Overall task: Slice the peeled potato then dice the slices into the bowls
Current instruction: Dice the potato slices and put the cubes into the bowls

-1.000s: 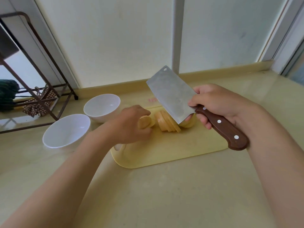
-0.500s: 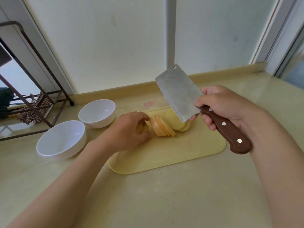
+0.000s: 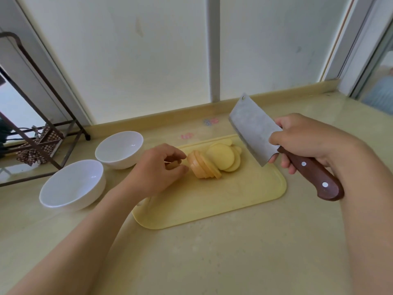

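Peeled potato slices (image 3: 221,158) on the far half of the yellow cutting board (image 3: 212,201), some leaning on edge, others fanned flat to the right. Probably light, stiff, wet and slippery; best pinned flat from above, fingertips tucked. Left hand (image 3: 157,169) curled just beside the leaning slices, hold unclear. Right hand (image 3: 304,141) wrapped round the cleaver (image 3: 253,128), raised off the board. White bowls (image 3: 72,184) to the left.

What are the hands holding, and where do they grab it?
The right hand holds the cleaver by its wooden handle, next to the blade. For the left hand, I cannot tell.

Sliced potato (image 3: 221,159) lies fanned on board (image 3: 212,201), near white bowls (image 3: 72,186).
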`<state>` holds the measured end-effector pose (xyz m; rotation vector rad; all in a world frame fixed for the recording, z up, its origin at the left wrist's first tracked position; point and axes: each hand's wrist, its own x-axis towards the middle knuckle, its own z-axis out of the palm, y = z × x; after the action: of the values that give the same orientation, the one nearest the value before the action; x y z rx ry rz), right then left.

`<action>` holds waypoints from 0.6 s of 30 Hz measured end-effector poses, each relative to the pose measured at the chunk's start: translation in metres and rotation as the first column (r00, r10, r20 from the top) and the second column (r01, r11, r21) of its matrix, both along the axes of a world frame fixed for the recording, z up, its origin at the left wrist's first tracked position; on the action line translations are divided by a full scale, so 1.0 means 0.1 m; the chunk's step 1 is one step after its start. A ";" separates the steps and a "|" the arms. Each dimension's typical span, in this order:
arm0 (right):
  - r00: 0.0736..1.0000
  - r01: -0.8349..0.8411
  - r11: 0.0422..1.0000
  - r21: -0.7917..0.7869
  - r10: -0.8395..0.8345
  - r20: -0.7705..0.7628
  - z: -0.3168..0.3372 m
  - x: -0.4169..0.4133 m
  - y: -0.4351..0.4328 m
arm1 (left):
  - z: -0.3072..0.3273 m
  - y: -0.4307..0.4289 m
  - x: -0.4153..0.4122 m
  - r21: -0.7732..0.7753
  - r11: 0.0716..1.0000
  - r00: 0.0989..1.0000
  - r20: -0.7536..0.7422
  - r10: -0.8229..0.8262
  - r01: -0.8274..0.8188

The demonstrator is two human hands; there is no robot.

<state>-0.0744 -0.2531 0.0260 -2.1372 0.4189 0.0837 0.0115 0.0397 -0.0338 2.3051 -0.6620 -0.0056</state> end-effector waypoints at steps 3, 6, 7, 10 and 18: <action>1.000 -0.012 0.999 -0.046 0.012 -0.003 -0.02 0.00 0.01 | -0.03 -0.02 0.01 0.097 0.995 0.999 0.042 -0.024 0.020; 1.000 -0.030 0.996 -0.080 0.029 -0.011 -0.03 0.00 -0.01 | -0.03 -0.03 0.00 0.188 0.982 0.998 0.057 -0.041 0.029; 0.999 -0.037 0.996 -0.084 0.036 -0.017 -0.03 0.00 -0.02 | -0.03 -0.03 0.00 0.199 0.980 0.997 0.058 -0.041 0.028; 0.998 -0.057 0.996 -0.076 0.053 -0.045 -0.06 0.02 -0.02 | -0.05 -0.04 -0.01 0.221 0.975 0.998 0.053 -0.039 0.026; 0.987 -0.121 0.992 -0.040 0.116 -0.108 -0.11 0.04 0.02 | -0.06 -0.04 -0.07 0.219 0.971 0.995 -0.036 -0.096 0.102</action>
<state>-0.0704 -0.2508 0.0153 -2.2090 0.3576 0.2581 0.0049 0.0357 -0.0400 2.4761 -0.7978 -0.1619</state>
